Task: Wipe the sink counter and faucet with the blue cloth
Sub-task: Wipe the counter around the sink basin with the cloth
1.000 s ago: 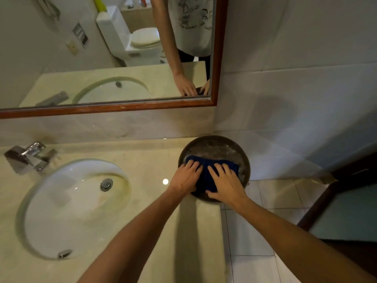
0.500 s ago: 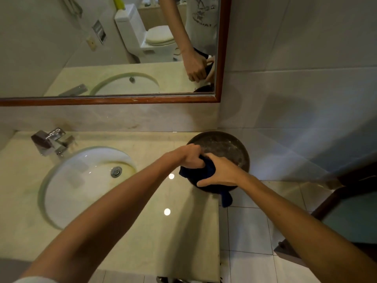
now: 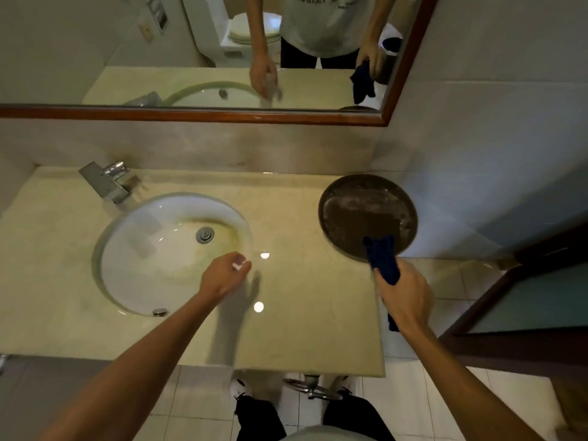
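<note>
Two hands: our right hand [image 3: 405,294] squeezes the blue cloth [image 3: 383,261] at right, our left hand [image 3: 224,275] hangs loose, holding nothing. No wiping yet; desk [image 3: 302,281] and faucet [image 3: 106,181] remain.

Dark blue cloth [image 3: 383,262] hangs bunched beside the beige counter [image 3: 302,249]; chrome faucet [image 3: 106,183] behind sink.

Wood-framed mirror [image 3: 222,114], tiled floor [image 3: 410,399].

Dim warm light; ceiling-lamp glare spots on counter [image 3: 286,329]; wide-angle edge distortion.
</note>
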Demonstrator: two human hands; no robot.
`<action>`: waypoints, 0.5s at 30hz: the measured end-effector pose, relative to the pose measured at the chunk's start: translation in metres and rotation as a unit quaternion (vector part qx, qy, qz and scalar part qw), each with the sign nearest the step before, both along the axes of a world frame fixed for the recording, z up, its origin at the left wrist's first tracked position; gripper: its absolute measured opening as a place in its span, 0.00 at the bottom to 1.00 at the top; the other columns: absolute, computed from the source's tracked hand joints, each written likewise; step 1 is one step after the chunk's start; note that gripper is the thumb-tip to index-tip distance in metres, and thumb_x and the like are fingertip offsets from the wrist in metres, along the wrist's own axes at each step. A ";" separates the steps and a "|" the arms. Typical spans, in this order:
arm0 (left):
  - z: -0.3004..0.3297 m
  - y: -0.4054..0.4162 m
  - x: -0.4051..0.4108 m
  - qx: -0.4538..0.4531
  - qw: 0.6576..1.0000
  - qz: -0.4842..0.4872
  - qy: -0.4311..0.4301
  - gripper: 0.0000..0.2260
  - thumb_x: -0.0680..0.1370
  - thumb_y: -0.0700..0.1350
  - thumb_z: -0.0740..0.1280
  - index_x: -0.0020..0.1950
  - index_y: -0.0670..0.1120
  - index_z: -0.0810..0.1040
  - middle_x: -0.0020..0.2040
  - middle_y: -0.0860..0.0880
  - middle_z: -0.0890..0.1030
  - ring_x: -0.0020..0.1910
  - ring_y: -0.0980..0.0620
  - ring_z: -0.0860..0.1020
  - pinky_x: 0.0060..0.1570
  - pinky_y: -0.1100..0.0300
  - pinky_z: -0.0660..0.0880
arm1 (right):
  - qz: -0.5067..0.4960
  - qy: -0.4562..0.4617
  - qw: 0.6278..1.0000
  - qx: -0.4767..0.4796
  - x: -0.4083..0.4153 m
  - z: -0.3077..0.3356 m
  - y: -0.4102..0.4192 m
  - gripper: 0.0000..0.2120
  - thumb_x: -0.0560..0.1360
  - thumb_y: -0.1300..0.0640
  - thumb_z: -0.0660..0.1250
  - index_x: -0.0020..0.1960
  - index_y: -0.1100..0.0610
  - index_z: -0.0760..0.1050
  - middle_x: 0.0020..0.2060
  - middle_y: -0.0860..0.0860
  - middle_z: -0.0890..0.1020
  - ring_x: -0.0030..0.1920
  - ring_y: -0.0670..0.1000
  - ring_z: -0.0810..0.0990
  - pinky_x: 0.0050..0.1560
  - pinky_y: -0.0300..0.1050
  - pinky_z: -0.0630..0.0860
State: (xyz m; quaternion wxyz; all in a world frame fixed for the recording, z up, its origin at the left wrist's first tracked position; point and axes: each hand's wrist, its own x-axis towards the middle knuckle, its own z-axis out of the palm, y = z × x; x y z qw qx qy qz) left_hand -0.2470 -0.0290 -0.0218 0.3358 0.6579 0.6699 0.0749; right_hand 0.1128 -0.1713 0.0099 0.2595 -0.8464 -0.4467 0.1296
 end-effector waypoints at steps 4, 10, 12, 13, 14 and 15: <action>-0.041 -0.021 -0.091 0.036 0.996 0.021 0.081 0.14 0.82 0.54 0.62 0.60 0.48 0.81 0.59 0.50 0.82 0.53 0.48 0.80 0.50 0.54 0.72 | -0.036 -0.053 0.996 -0.060 -0.035 -0.027 -0.004 0.08 0.75 0.51 0.70 0.46 0.56 0.77 0.41 0.52 0.76 0.33 0.54 0.75 0.33 0.51 0.77; -0.069 -0.026 -0.130 0.073 0.997 0.029 0.001 0.12 0.84 0.49 0.58 0.54 0.46 0.80 0.54 0.48 0.80 0.54 0.45 0.78 0.52 0.52 0.73 | -0.017 -0.092 0.981 -0.173 -0.073 -0.046 0.012 0.17 0.74 0.55 0.69 0.59 0.56 0.70 0.43 0.58 0.83 0.42 0.63 0.82 0.38 0.49 0.73; -0.069 -0.033 -0.130 0.079 0.994 0.067 -0.032 0.13 0.85 0.49 0.56 0.53 0.48 0.79 0.54 0.50 0.79 0.53 0.46 0.77 0.53 0.50 0.74 | -0.029 -0.092 0.981 -0.169 -0.088 -0.044 0.014 0.18 0.74 0.55 0.68 0.61 0.55 0.68 0.43 0.59 0.83 0.42 0.64 0.82 0.39 0.49 0.72; -0.069 -0.034 -0.130 0.082 0.992 0.089 -0.037 0.13 0.85 0.50 0.55 0.53 0.48 0.78 0.54 0.51 0.79 0.52 0.47 0.78 0.54 0.49 0.75 | -0.039 -0.081 0.984 -0.156 -0.101 -0.047 0.016 0.17 0.74 0.56 0.68 0.61 0.55 0.68 0.43 0.59 0.83 0.42 0.64 0.82 0.39 0.49 0.72; -0.069 -0.034 -0.129 0.086 0.990 0.102 -0.036 0.13 0.85 0.51 0.55 0.53 0.49 0.78 0.53 0.51 0.79 0.51 0.48 0.78 0.53 0.49 0.75 | -0.052 -0.068 0.986 -0.140 -0.118 -0.049 0.020 0.17 0.74 0.56 0.69 0.60 0.55 0.69 0.43 0.58 0.83 0.41 0.64 0.82 0.39 0.50 0.72; -0.069 -0.035 -0.128 0.090 0.990 0.104 -0.032 0.13 0.85 0.51 0.55 0.53 0.50 0.78 0.53 0.52 0.79 0.50 0.48 0.78 0.53 0.48 0.75 | -0.062 -0.055 0.989 -0.125 -0.136 -0.053 0.024 0.17 0.73 0.55 0.69 0.60 0.55 0.69 0.43 0.59 0.83 0.41 0.64 0.81 0.40 0.51 0.74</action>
